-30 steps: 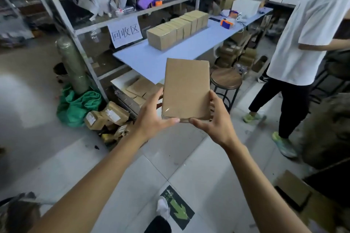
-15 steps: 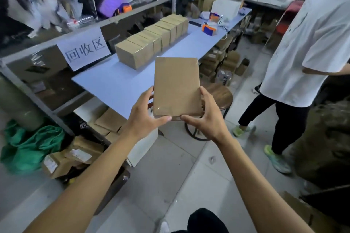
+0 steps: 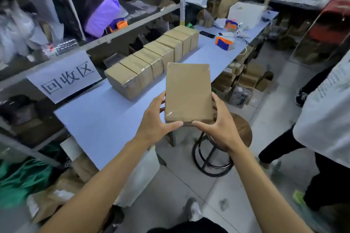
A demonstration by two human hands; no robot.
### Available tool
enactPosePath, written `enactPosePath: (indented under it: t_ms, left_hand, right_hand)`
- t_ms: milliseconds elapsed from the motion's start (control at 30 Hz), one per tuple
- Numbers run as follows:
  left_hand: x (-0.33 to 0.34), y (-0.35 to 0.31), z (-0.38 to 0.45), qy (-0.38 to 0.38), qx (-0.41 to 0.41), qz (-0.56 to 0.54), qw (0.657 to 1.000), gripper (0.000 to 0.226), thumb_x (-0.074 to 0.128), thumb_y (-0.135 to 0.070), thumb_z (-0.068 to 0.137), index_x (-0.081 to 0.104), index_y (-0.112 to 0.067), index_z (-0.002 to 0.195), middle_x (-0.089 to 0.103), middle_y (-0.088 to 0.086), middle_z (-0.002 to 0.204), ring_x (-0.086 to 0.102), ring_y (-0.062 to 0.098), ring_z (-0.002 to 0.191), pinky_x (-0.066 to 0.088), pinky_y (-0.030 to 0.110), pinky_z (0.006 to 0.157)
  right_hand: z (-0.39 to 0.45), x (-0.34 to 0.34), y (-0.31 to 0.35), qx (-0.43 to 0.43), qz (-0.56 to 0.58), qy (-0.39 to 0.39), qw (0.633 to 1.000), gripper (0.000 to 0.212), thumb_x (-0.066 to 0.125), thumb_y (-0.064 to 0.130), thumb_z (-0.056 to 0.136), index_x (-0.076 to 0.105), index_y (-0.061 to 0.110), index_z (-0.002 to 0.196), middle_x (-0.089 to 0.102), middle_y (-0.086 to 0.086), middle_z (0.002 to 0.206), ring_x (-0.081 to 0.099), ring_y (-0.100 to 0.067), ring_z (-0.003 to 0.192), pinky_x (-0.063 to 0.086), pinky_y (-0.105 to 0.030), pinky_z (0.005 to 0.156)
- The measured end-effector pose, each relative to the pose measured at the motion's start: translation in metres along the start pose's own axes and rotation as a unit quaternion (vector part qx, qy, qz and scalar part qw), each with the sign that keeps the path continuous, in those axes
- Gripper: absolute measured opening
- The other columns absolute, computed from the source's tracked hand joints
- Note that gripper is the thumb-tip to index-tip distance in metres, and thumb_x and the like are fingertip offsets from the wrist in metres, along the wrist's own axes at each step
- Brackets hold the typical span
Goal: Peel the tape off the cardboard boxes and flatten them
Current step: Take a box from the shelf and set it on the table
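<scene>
— While the paper sign (image 3: 64,76) hangs off the shelf at far left, what sits on the blue table (image 3: 98,119)?

— A row of taped boxes (image 3: 151,60), side by side, touching.

— And the hands?

— Left hand (image 3: 157,119) grips the near left corner of a sealed cardboard box (image 3: 188,91), thumb along the near edge. Right hand (image 3: 217,125) grips the near right corner likewise. It is held above the table's edge and a round stool (image 3: 238,130).

— Further right?

— A person in a white shirt (image 3: 325,115) stands there.

One head camera looks forward and down, close above the blue table (image 3: 98,119), from its near end.
</scene>
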State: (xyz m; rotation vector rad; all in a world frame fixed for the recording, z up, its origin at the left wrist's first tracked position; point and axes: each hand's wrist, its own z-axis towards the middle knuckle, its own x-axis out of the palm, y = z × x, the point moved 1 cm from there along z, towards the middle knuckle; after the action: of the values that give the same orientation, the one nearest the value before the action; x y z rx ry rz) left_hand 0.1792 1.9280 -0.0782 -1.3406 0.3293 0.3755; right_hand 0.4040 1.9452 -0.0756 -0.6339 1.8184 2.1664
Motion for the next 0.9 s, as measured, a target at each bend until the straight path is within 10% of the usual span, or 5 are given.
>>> enactPosePath:
  t_ms: [600,900]
  left_hand:
    - [0.000,0.097,0.286,-0.060,-0.018,0.003,0.998,0.091,0.083,-0.026,0.073,0.031,-0.038,0.146,0.048,-0.011,0.138,0.049,0.010,0.129,0.046,0.038,0.106]
    - [-0.026,0.116,0.380,-0.095,-0.052,0.049,0.993,0.106,0.074,-0.055,0.072,0.024,-0.016,0.157,0.039,0.000,0.155,0.040,0.015,0.141,0.040,0.044,0.114]
  right_hand:
    - [0.326,0.025,-0.052,-0.013,-0.003,0.079,0.997,0.101,0.079,0.055,0.066,0.029,0.036,0.151,0.041,0.021,0.145,0.040,-0.001,0.132,0.041,-0.032,0.105]
    - [0.446,0.038,-0.043,-0.046,-0.014,0.113,0.992,0.107,0.077,0.059,0.065,0.025,0.031,0.154,0.040,0.017,0.147,0.038,0.001,0.130,0.041,-0.029,0.106]
